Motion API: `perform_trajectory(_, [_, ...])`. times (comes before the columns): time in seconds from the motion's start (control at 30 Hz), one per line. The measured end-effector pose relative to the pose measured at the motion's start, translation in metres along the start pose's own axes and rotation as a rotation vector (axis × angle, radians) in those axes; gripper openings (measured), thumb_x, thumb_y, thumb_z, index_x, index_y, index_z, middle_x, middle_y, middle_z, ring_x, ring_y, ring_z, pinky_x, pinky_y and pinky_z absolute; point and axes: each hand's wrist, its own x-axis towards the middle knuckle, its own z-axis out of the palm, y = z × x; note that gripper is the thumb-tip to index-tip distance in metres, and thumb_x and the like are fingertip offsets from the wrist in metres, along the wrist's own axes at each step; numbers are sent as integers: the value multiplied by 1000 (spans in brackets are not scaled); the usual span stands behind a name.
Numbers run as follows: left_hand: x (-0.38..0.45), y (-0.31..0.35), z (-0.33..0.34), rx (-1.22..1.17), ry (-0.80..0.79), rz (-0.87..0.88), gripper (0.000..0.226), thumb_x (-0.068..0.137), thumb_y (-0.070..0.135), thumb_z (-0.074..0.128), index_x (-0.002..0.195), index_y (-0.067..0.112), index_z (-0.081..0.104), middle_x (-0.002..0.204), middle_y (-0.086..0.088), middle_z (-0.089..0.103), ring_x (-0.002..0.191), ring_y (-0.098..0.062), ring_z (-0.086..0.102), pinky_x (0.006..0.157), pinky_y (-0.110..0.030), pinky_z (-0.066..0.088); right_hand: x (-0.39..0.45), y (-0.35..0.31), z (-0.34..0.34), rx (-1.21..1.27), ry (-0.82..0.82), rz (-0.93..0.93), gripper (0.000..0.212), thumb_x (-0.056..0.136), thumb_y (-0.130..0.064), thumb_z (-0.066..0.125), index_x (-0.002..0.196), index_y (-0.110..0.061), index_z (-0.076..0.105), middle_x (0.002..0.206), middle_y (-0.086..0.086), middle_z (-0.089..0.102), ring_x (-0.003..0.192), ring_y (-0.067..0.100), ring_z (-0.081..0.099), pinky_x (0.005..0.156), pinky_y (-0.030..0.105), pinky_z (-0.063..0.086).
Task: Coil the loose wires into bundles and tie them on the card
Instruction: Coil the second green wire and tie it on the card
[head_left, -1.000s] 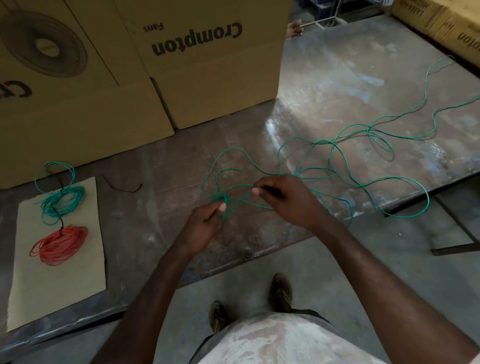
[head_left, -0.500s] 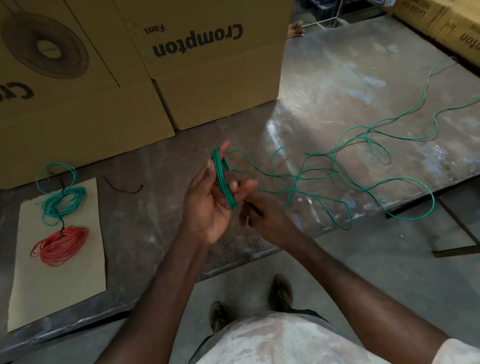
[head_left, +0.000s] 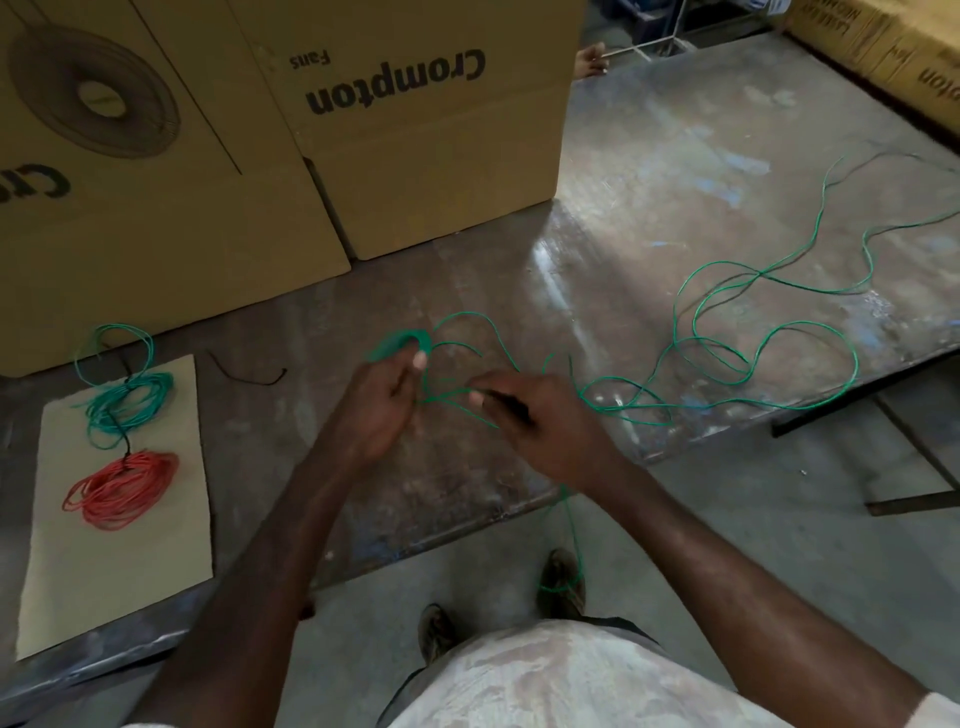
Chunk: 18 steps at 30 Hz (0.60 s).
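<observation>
A long loose green wire (head_left: 727, 364) sprawls over the right half of the metal table (head_left: 649, 156). My left hand (head_left: 379, 410) grips a small coil of that wire (head_left: 402, 343) at its fingertips. My right hand (head_left: 535, 421) pinches a strand of the same wire just to the right. One end of the wire hangs off the table edge down to my shoe. At the left lies a tan card (head_left: 114, 545) with a teal bundle (head_left: 130, 405) and a red bundle (head_left: 124, 488) joined by a black tie.
Two big Crompton cardboard boxes (head_left: 415, 130) stand at the back left of the table. A short black tie piece (head_left: 249, 374) lies between card and hands. More boxes (head_left: 893, 57) line the far right. A black table brace (head_left: 914, 457) juts out at right.
My left hand has lowered from its raised, palm-up pose and turned over with the coil. My right hand has moved up and right along the strand. Loose loops have drawn nearer.
</observation>
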Motion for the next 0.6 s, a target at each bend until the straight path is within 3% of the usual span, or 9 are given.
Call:
perform_trajectory(0.1, [-28, 14, 23, -524, -211, -116, 31, 115, 23, 42, 110, 18, 72, 48, -3, 33, 34, -11, 30, 39, -21, 27, 17, 11, -17, -5, 183, 31, 12, 101, -22, 69, 108, -18, 79, 89, -15, 73, 74, -6, 63, 72, 17, 49])
perform_trajectory(0.17, [-41, 31, 29, -835, -297, -152, 37, 114, 24, 40, 130, 14, 72, 51, -3, 21, 36, -9, 16, 40, -24, 12, 25, 20, -20, 76, 236, 89, 11, 101, -21, 71, 104, -16, 80, 92, -14, 75, 79, -7, 64, 74, 18, 49])
perform_trajectory(0.3, [-48, 56, 25, -1292, -422, -83, 51, 113, 26, 32, 155, 3, 49, 49, 1, 21, 34, -10, 14, 42, -31, 4, 30, 38, -13, 268, 171, 222, 14, 104, -27, 66, 105, -24, 79, 72, -12, 66, 64, 2, 55, 64, 21, 44])
perform_trajectory(0.33, [-47, 62, 21, -1352, -421, -53, 52, 114, 27, 29, 157, 3, 46, 49, 1, 24, 33, -9, 19, 40, -30, 8, 29, 39, -10, 301, 129, 235, 15, 105, -28, 64, 106, -29, 79, 66, -11, 61, 58, 2, 51, 59, 19, 41])
perform_trajectory(0.4, [-43, 74, 14, -1414, -346, -8, 52, 114, 29, 29, 158, 5, 45, 48, 2, 36, 34, -9, 37, 36, -24, 30, 23, 35, -1, 386, 35, 247, 17, 106, -28, 62, 110, -35, 77, 62, -7, 56, 52, 2, 45, 52, 17, 37])
perform_trajectory(0.5, [-31, 91, 6, -1403, -164, 42, 50, 116, 31, 29, 157, 9, 48, 55, -3, 57, 55, -19, 68, 56, -30, 61, 12, 21, 14, 393, -131, 211, 20, 105, -31, 59, 115, -42, 71, 65, -1, 59, 55, 8, 48, 54, 24, 41])
perform_trajectory(0.6, [-14, 93, 3, -1199, 22, 136, 48, 118, 28, 29, 160, 10, 42, 67, -12, 65, 88, -38, 78, 80, -45, 64, -2, 7, 30, 389, -331, 202, 24, 109, -25, 56, 119, -45, 65, 70, 5, 66, 50, 6, 51, 53, 20, 45])
